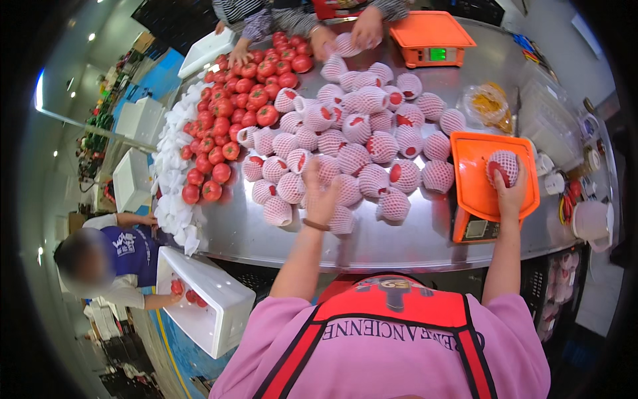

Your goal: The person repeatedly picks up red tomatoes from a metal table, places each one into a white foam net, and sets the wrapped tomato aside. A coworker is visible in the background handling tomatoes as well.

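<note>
My right hand point(512, 189) grips a tomato in a white foam net sleeve point(502, 167), over the tray of an orange weighing scale point(468, 184) at the right. My left hand point(320, 197) reaches over the near part of a spread of net-sleeved tomatoes point(373, 180), its fingers apart; I see nothing held in it. The sleeved tomatoes lie across the middle of a steel table point(389, 247). Bare red tomatoes point(223, 107) are heaped to their left.
White foam sleeves or wrapping point(174, 164) line the table's left side. Across the table, co-workers' hands touch tomatoes beside a second orange scale point(432, 37). A person at left reaches into a foam box point(229, 299). A bag with yellow contents point(486, 105) and plastic containers point(548, 119) stand right.
</note>
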